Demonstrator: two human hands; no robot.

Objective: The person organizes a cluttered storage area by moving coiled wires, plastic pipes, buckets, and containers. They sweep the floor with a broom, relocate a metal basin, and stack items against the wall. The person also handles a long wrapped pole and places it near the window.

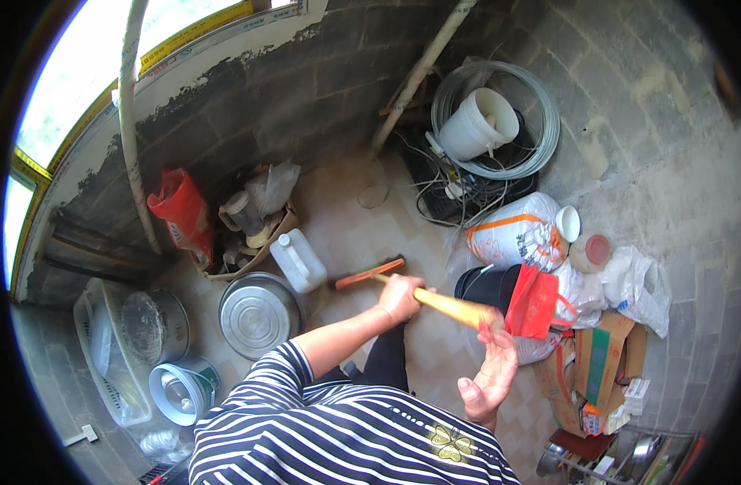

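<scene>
My left hand (400,298) is closed around the yellow handle (449,306) of a push broom, partway along it. The broom's orange head (369,274), with dark bristles, rests on the tiled floor beside a white plastic jerrycan (300,260). The upper end of the handle is blurred and reaches up towards my right hand (491,370). That hand is spread, palm turned inward, fingertips at or near the handle's end; whether they touch it I cannot tell. A round metal basin (258,318) lies left of the jerrycan.
Left are a cardboard box of odds and ends (273,236), a red bag (179,209), a pot (155,327) and a bucket (185,391). Right are coiled wire (549,121), a white sack (516,230), a red bag (531,303) and cartons (610,357). Slanting poles (422,73) stand by the block wall.
</scene>
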